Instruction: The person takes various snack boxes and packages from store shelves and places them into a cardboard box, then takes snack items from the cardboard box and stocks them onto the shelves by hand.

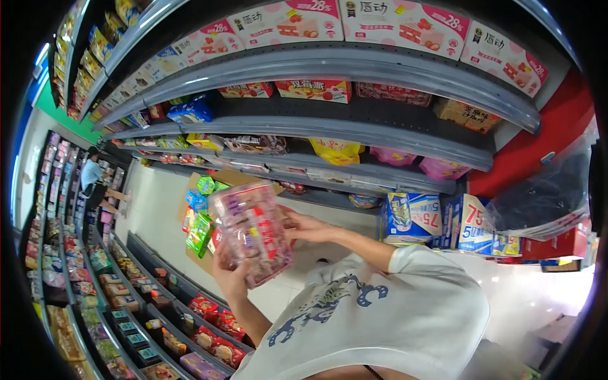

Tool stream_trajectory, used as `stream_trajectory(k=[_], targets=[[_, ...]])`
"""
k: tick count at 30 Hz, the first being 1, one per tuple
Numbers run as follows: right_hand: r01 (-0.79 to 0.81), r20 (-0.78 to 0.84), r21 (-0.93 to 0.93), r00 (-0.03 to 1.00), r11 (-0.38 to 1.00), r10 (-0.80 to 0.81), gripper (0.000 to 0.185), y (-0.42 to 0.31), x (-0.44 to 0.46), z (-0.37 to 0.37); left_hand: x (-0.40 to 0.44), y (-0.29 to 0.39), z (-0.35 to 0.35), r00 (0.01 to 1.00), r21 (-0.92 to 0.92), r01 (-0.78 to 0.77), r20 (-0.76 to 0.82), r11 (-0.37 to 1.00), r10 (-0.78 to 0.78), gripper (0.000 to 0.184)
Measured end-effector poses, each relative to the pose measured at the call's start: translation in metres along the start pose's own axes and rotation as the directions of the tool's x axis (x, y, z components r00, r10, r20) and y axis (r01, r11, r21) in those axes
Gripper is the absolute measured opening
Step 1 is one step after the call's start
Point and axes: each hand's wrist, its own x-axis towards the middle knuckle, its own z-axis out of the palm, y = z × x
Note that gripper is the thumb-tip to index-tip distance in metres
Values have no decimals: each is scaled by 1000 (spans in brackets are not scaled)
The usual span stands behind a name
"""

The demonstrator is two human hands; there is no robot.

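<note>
A clear plastic package (253, 231) with pinkish wrapped pieces and a red label is held up in front of my body. My left hand (231, 272) grips its lower left side, thumb and fingers bent around the edge. At the package's right edge is my right hand (307, 227), with fingers curled against it and fingertips partly hidden. Below and behind the package, an open cardboard box (191, 253) rests on the floor, holding green (199, 234) and blue packs.
Shelves (316, 63) with pink-and-white boxes (405, 22) and bagged snacks run across the top. Stacked blue-and-white cartons (411, 218) stand at right, near a dark plastic-wrapped item (538, 190). Lower left has snack shelving (152, 310). A person (92, 174) is farther down the aisle.
</note>
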Motion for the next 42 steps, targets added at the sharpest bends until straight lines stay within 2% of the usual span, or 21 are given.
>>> stream_trajectory(k=[1, 4, 7, 8, 10, 11, 13, 14, 15, 17, 19, 20, 21, 23, 26, 29, 33, 35, 36, 39, 42], targets=[[56, 7, 164, 998, 985, -58, 75, -8, -14, -12, 2, 8, 15, 996, 55, -17, 84, 998, 12, 67], [-24, -106, 104, 994, 994, 34, 74, -12, -57, -51, 17, 26, 71, 925, 131, -46, 381, 990, -7, 73], [28, -226, 217, 974, 976, 23, 75, -16, -107, -88, 42, 39, 128, 753, 213, -113, 656, 971, -57, 72], [7, -261, 240, 964, 971, 57, 77, -20, -121, -98, 52, 44, 149, 686, 309, -347, 727, 885, 15, 64], [59, -391, 236, 919, 970, 39, 74, -19, -140, -115, 61, 65, 199, 550, 320, -597, 831, 735, 84, 61], [78, -451, 238, 891, 968, 39, 73, -17, -146, -117, 63, 74, 222, 472, 307, -701, 877, 644, 96, 60], [269, -606, 225, 791, 936, -82, 69, -23, -152, -124, 73, 90, 263, 263, 101, -815, 942, 571, 210, 59], [330, -665, 226, 740, 917, -102, 65, -30, -152, -128, 77, 94, 281, 208, 37, -832, 946, 553, 248, 58], [324, -683, 222, 725, 920, -91, 62, -31, -153, -140, 80, 97, 297, 153, -25, -847, 945, 531, 290, 58], [315, -712, 204, 697, 927, -80, 58, -33, -152, -164, 81, 106, 325, 112, -79, -853, 937, 515, 330, 55], [641, -764, 369, 622, 673, -174, 52, -43, -152, -180, 79, 109, 346, 80, -112, -896, 911, 431, 404, 54], [761, -793, 424, 574, 492, -204, 49, -51, -151, -188, 79, 109, 355, 50, -130, -925, 890, 357, 453, 53], [809, -818, 396, 525, 434, -233, 44, -60, -152, -197, 79, 108, 365, 18, -142, -949, 866, 281, 500, 52], [795, -794, 335, 527, 506, -302, 42, -74, -154, -213, 82, 105, 379, 10, -140, -961, 843, 238, 538, 51], [600, -789, 241, 578, 763, -206, 40, -97, -163, -207, 95, 107, 391, -7, -130, -975, 828, 180, 561, 50], [443, -762, 248, 639, 862, -109, 38, -108, -171, -209, 102, 114, 395, 6, -122, -965, 872, 230, 490, 50], [432, -735, 221, 663, 874, -141, 41, -126, -177, -221, 104, 113, 401, -10, -125, -973, 863, 195, 505, 50], [461, -729, 190, 657, 867, -189, 43, -134, -178, -229, 106, 108, 403, 40, -50, -983, 880, 176, 473, 50], [489, -751, 218, 637, 844, -175, 45, -137, -179, -232, 107, 105, 404, 66, -13, -986, 888, 169, 456, 50], [606, -714, 304, 656, 735, -246, 46, -141, -173, -248, 110, 98, 410, 57, -27, -988, 848, 150, 528, 45], [619, -712, 379, 670, 688, -210, 40, -136, -165, -258, 114, 93, 417, 43, -47, -988, 839, 151, 543, 42]])
